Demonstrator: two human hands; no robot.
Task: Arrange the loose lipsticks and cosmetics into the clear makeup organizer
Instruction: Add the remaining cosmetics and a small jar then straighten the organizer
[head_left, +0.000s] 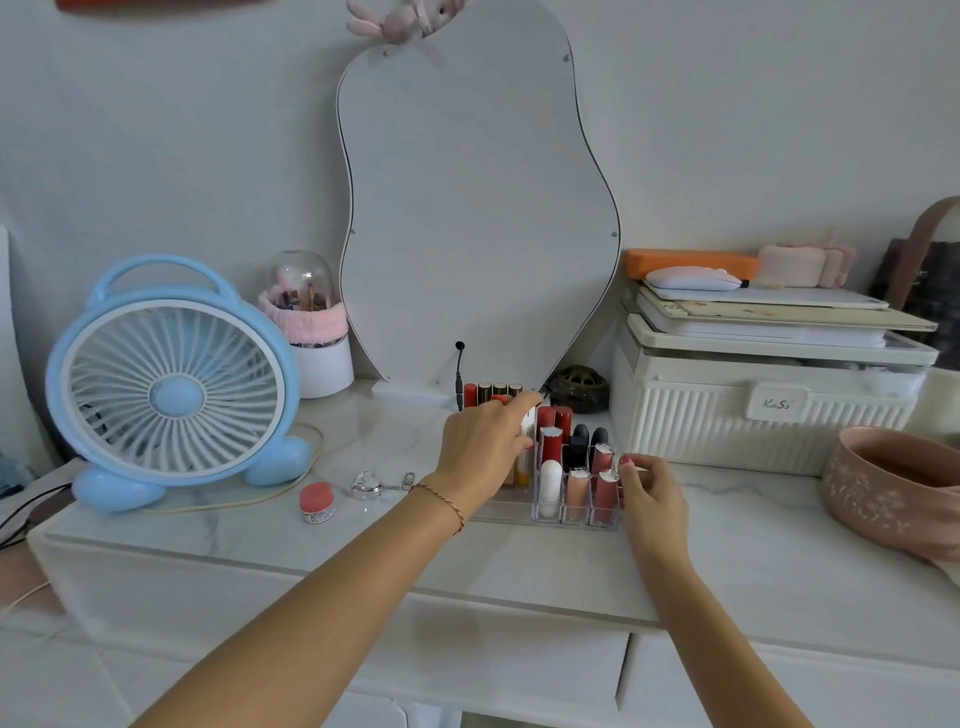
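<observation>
Steadying the clear makeup organizer (550, 512) at its right edge, the right hand (652, 501) is pinching loosely while the left hand (483, 441) is gripping a white tube (528, 423), best lowered upright.

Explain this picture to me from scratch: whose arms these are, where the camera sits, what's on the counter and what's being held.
There is no machine here. The one picture comes from a camera worn on a person's head, looking forward and down, so the two bare arms are that person's own.

The left hand reaches over the clear makeup organizer and has its grip on a white tube standing in it. The right hand touches the organizer's right side; whether it holds anything is hard to tell.

Upright lipsticks already fill several compartments. Loose on the white marble counter lie a small red jar and a silver keychain. A blue fan, a curvy mirror and a cream storage box stand around them.
</observation>
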